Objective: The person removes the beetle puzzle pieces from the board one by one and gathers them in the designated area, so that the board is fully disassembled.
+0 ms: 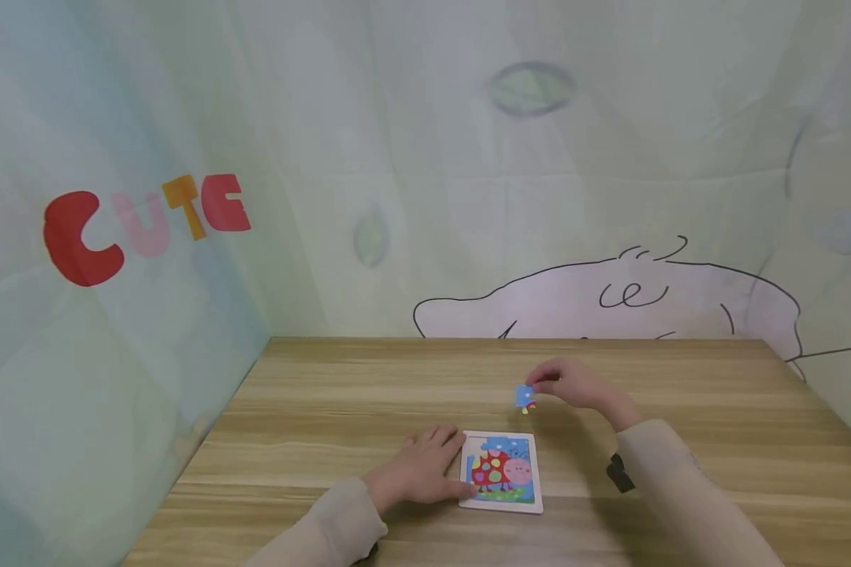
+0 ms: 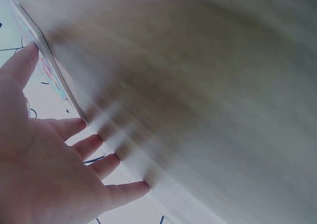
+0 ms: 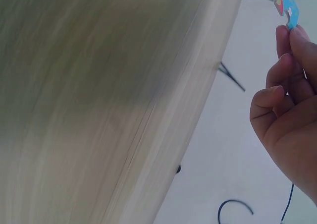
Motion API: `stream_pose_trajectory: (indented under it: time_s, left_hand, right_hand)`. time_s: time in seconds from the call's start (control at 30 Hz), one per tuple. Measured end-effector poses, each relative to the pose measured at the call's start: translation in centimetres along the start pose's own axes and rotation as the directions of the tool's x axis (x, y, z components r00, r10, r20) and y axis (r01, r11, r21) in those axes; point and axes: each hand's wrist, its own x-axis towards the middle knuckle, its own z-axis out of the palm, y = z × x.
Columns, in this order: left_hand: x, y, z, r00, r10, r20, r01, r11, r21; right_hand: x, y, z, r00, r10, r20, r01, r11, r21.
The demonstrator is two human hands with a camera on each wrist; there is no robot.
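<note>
A white-framed jigsaw puzzle (image 1: 505, 472) with a red spotted ladybug picture lies on the wooden table. White gaps show along the upper left of its picture. My left hand (image 1: 425, 466) rests at its left side, fingers spread, the thumb on the frame's lower left. In the left wrist view the fingertips of that hand (image 2: 54, 159) touch the tabletop and the frame's edge. Above and beyond the puzzle, my right hand (image 1: 574, 383) pinches a blue puzzle piece (image 1: 525, 398) with red and yellow at its lower end. The right wrist view shows the piece (image 3: 287, 6) between thumb and index fingertip.
The wooden table (image 1: 312, 409) reaches back to a pale curtain (image 1: 397, 157) with a line-drawn animal on it. Coloured letters (image 1: 149, 224) decorate the left curtain. A dark object (image 1: 619, 474) shows at the right sleeve.
</note>
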Motion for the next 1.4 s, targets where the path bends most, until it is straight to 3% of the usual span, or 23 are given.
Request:
stream_pose_trajectory:
  time_s: [0.63, 0.93, 1.4]
  left_hand:
    - [-0.2, 0.0, -0.3, 1.000, 0.006, -0.008, -0.006, 1.000, 0.017]
    - [-0.3, -0.1, 0.1, 1.000, -0.002, -0.004, 0.001, 1.000, -0.016]
    - [-0.5, 0.3, -0.2, 1.000, 0.005, -0.006, -0.005, 1.000, -0.003]
  right_hand:
    - [-0.5, 4.4, -2.4, 0.990, 0.133, -0.053, -0.134, 0.991, -0.015]
    - [-0.8, 5.9, -2.8, 0.992, 0.109, -0.060, -0.109, 0.994, 0.013]
    - [-1.4, 6.7, -2.7, 0.988, 0.149, -0.052, -0.149, 0.989, 0.000]
